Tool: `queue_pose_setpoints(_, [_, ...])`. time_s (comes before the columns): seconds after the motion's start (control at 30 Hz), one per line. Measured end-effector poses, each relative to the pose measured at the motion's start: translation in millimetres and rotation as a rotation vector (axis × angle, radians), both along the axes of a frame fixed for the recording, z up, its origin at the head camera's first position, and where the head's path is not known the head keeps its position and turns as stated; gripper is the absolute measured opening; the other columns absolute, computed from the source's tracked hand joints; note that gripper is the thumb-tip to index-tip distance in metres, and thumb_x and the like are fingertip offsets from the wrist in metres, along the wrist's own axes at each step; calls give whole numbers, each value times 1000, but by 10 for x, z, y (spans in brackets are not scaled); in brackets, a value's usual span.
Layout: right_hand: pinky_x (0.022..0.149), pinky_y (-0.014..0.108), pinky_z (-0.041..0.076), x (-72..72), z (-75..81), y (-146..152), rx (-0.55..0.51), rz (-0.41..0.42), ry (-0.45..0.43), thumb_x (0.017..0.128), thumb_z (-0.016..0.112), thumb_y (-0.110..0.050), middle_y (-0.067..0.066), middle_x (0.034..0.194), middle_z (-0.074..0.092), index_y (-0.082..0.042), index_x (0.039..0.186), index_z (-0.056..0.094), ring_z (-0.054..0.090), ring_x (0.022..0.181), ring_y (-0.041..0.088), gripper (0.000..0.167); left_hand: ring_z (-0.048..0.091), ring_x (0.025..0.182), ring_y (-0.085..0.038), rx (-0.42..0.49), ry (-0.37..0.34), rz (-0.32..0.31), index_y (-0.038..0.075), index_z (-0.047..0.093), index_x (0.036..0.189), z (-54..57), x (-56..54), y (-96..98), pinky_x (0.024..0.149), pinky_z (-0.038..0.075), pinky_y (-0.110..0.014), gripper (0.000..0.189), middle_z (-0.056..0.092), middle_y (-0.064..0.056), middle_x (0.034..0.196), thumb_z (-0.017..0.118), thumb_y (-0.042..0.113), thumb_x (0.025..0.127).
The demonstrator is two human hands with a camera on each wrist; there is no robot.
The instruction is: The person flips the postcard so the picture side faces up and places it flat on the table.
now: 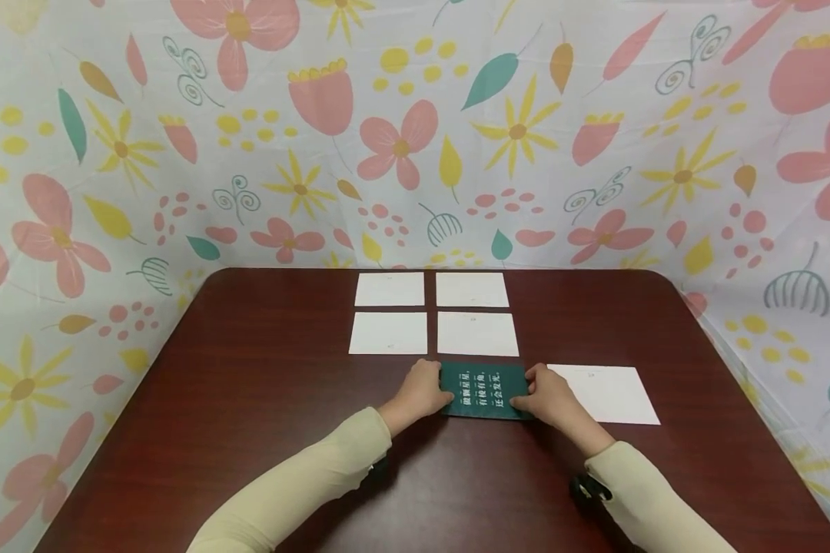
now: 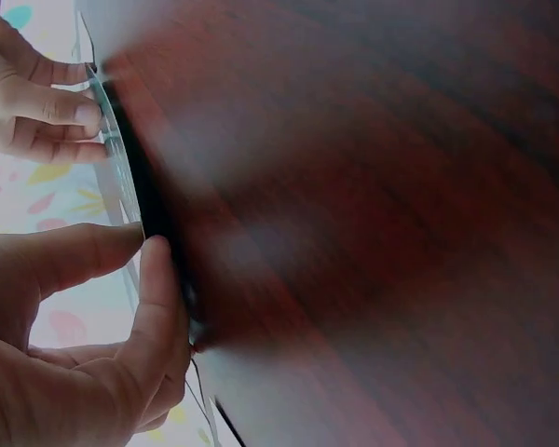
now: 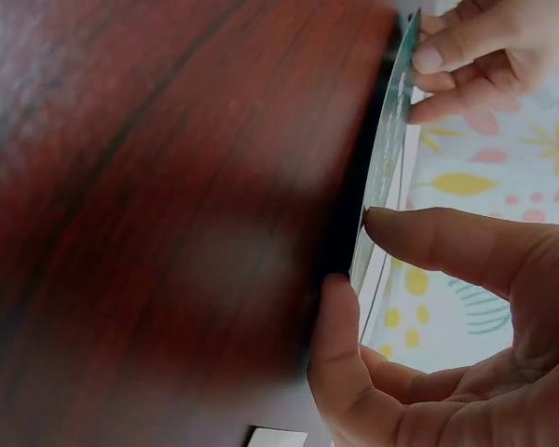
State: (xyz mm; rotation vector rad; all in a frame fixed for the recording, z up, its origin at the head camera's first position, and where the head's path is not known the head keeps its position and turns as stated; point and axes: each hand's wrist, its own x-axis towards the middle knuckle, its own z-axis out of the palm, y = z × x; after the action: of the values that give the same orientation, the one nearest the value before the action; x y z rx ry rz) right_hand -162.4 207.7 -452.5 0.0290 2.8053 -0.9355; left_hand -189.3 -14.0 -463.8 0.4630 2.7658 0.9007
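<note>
A dark green card (image 1: 484,390) with lines of white Chinese characters lies lengthwise between my two hands. My left hand (image 1: 422,388) pinches its left end between thumb and fingers, and my right hand (image 1: 552,395) pinches the right end the same way. Seen from the left wrist, the card (image 2: 121,163) appears nearly edge-on, low over the table, with a dark shadow beside it. The right wrist view also shows the card (image 3: 387,154) held at both ends; whether its underside touches the table, I cannot tell. Just right of my right hand lies a white card (image 1: 612,395), partly covered by that hand.
Several white cards (image 1: 390,333) lie in two rows at the back middle of the dark reddish-brown table (image 1: 263,346), with narrow gaps between them. Flower-patterned cloth (image 1: 401,200) hangs behind and along the sides. Dark wrist devices (image 1: 590,490) sit at the sleeve cuffs.
</note>
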Motion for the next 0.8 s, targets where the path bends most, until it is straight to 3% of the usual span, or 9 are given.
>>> queue_pose_setpoints(0.13, [71, 43, 49, -18, 2, -40, 37, 7, -4, 78, 76, -13, 19, 86, 57, 20, 113, 48, 55, 78, 27, 55, 59, 97, -30, -34, -3, 8, -16, 56, 121, 2, 11, 12, 73, 53, -35, 49, 57, -26, 112, 74, 10, 83])
queue_pose_setpoints(0.3, [72, 45, 51, -41, 10, -76, 85, 18, -1, 77, 76, -13, 23, 89, 59, 21, 111, 48, 58, 80, 29, 56, 54, 74, -20, -40, -29, 15, -15, 58, 114, 25, 20, 34, 59, 48, -28, 40, 54, -21, 100, 73, 7, 84])
queue_pose_setpoints(0.43, [72, 45, 51, -55, 15, -92, 113, 29, 7, 76, 77, -13, 23, 90, 58, 21, 109, 48, 57, 79, 30, 55, 51, 63, -17, -48, -44, 15, -16, 57, 114, 28, 11, 51, 53, 46, -26, 38, 52, -23, 104, 71, 5, 84])
queue_pose_setpoints(0.8, [75, 47, 51, -42, 33, -99, 162, 37, 30, 77, 77, -14, 25, 93, 60, 21, 109, 50, 59, 83, 32, 55, 57, 69, -23, -68, -48, 31, -19, 43, 130, 15, 44, 103, 55, 50, -29, 56, 48, -30, 119, 69, 2, 84])
